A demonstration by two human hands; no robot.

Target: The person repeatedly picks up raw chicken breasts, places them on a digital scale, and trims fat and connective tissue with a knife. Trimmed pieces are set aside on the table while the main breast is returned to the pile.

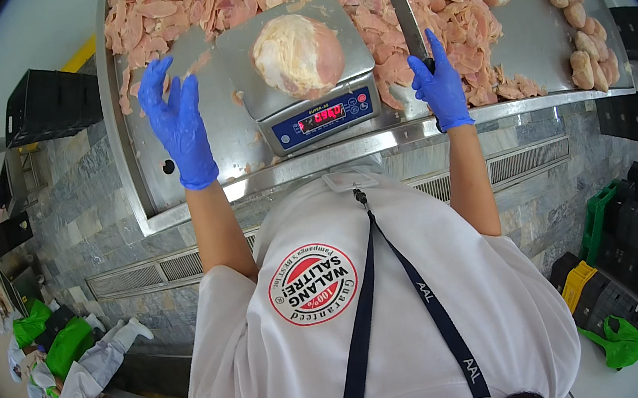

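A large pale lump of raw meat (299, 57) rests on the steel platform of a digital scale (238, 73), whose red display is lit. My left hand (182, 124), in a blue glove, is raised to the left of the scale with its fingers apart and nothing in them. On the other side, my blue-gloved right hand (442, 90) is closed round the dark handle of a long knife (400, 7). The blade points away from me, over the sliced meat (459, 36). Neither hand touches the lump.
The steel table (158, 168) has a raised rim. Sliced meat is heaped along its far side, and several whole pieces (586, 55) line the right. Black crates (53, 103) stand left, more crates (615, 240) lower right. Other people in white (89, 378) are at the lower left.
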